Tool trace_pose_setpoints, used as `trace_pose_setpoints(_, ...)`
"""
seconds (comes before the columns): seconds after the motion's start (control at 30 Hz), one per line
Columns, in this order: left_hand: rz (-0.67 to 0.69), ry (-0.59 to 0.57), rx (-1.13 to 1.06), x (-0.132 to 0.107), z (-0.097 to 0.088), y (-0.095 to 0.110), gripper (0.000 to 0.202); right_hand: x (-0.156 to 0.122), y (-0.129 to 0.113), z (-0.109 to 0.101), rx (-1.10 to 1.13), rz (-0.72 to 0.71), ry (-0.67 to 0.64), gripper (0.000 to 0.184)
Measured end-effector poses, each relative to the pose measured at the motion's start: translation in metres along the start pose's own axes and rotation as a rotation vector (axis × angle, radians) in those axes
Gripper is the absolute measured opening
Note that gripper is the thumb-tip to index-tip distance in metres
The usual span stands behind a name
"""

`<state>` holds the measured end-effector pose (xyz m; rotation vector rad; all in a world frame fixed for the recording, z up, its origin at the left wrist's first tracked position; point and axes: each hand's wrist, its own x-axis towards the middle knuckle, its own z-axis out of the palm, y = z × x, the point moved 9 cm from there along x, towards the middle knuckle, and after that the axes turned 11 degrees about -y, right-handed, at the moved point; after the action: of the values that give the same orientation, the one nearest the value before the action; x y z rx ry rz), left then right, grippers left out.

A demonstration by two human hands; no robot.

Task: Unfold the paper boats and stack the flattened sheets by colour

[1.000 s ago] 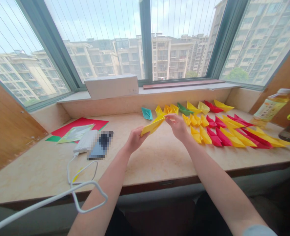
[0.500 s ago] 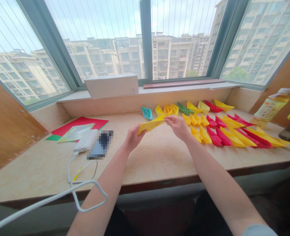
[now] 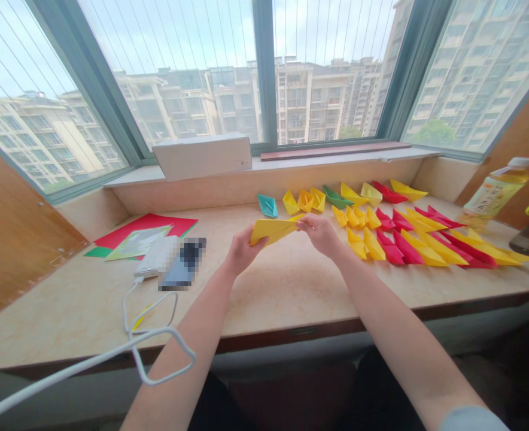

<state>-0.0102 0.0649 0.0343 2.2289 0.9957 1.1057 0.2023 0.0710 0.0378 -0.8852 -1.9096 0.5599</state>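
Observation:
Between my hands, above the counter, is a folded piece of yellow paper (image 3: 272,230). My left hand (image 3: 243,248) grips its left end, thumb in front and fingers behind. At its right end my right hand (image 3: 318,232) pinches the paper between thumb and fingertips. Just beyond the hands stand a teal paper boat (image 3: 268,205) and some yellow paper boats (image 3: 304,200). Rows of red and yellow paper boats (image 3: 410,248) spread out to the right of my right hand.
Left on the counter (image 3: 273,293) lie coloured paper sheets (image 3: 175,225), a white power bank (image 3: 157,258) and a phone (image 3: 184,263). A white cable (image 3: 89,361) loops near my left forearm. A bottle (image 3: 495,191) stands far right; a white box (image 3: 204,157) rests on the sill.
The yellow paper has tilted so that more of its broad face shows towards me. My right hand has shifted slightly left and down. Both hands keep their hold.

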Motion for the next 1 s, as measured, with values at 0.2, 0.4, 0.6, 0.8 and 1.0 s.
trace_pose_setpoints(0.2,0.116,0.253,0.028,-0.002,-0.027,0.009,0.050,-0.002,0.006,-0.013,-0.026,0.091,0.130,0.029)
trace_pose_setpoints(0.4,0.225,0.360,0.180,-0.007,-0.039,0.022,0.043,-0.008,0.024,-0.029,0.047,0.249,0.285,0.035)
trace_pose_setpoints(0.6,0.199,0.383,0.285,-0.008,-0.037,0.026,0.023,-0.006,0.026,-0.026,0.086,0.229,0.269,0.040)
trace_pose_setpoints(0.8,0.112,0.404,0.117,-0.007,-0.041,0.007,0.030,-0.006,0.029,-0.026,0.143,0.206,0.282,0.039)
trace_pose_setpoints(1.0,0.061,0.358,-0.132,-0.002,-0.036,-0.017,0.034,-0.006,0.028,-0.027,0.173,0.209,0.291,0.040)
